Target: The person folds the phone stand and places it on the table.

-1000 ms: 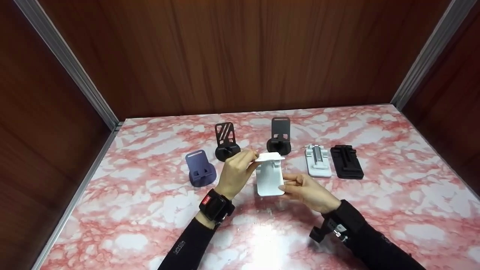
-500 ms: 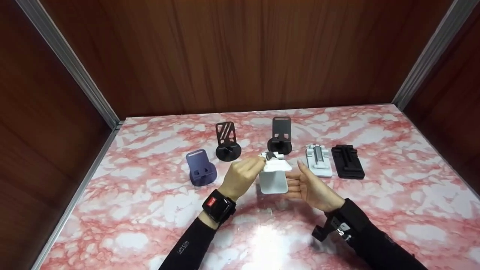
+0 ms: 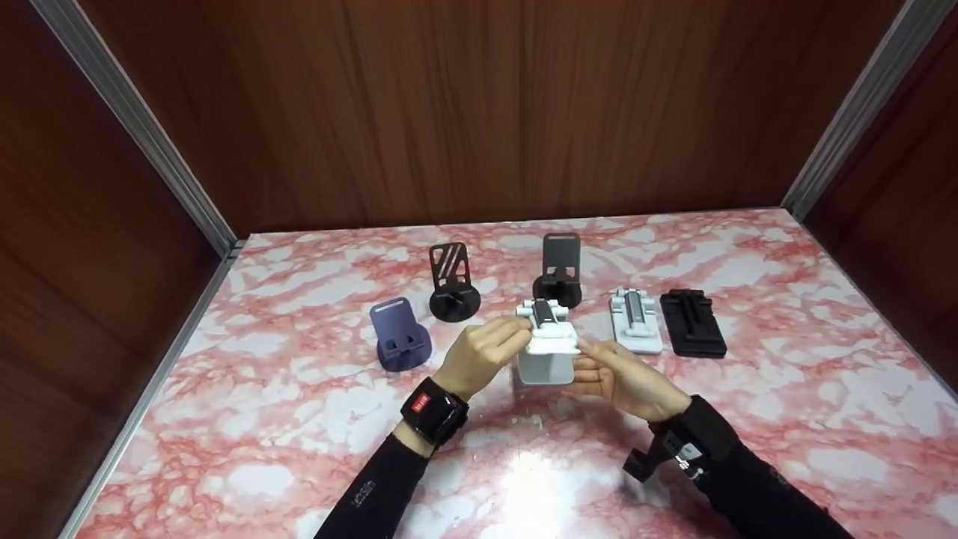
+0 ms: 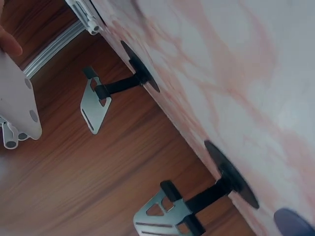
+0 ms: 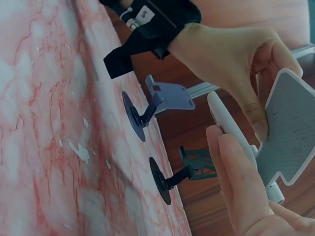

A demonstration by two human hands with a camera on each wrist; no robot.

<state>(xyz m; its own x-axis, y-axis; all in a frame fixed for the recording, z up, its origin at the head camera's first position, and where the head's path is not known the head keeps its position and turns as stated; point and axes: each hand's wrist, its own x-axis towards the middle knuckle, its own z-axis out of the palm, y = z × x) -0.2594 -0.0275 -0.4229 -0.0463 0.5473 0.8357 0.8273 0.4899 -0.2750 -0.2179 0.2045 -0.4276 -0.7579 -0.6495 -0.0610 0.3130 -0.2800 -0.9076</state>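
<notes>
Both hands hold a white folding phone stand (image 3: 551,346) up over the table, its plate tilted out from the base and a dark strip showing on its hinged arm. My left hand (image 3: 483,353) pinches the plate's left side; in the right wrist view its thumb (image 5: 253,115) lies on the plate's grey pad (image 5: 290,125). My right hand (image 3: 629,380) supports the base (image 3: 546,370) from the right, fingers against its underside and thumb at the plate's edge. In the left wrist view, the base's underside (image 4: 17,93) shows round feet, with a fingertip (image 4: 10,43) above it.
Behind the hands stand a purple phone stand (image 3: 400,337), a black slotted one (image 3: 453,288) and a dark grey one (image 3: 560,266). Folded flat to the right lie a white stand (image 3: 635,322) and a black one (image 3: 692,323). Wooden panels (image 3: 479,112) enclose the marbled table (image 3: 299,419).
The white stand's plate has swung down toward the person, exposing its hinged arm. My right hand loosened with its thumb raised, then brought the thumb back onto the stand.
</notes>
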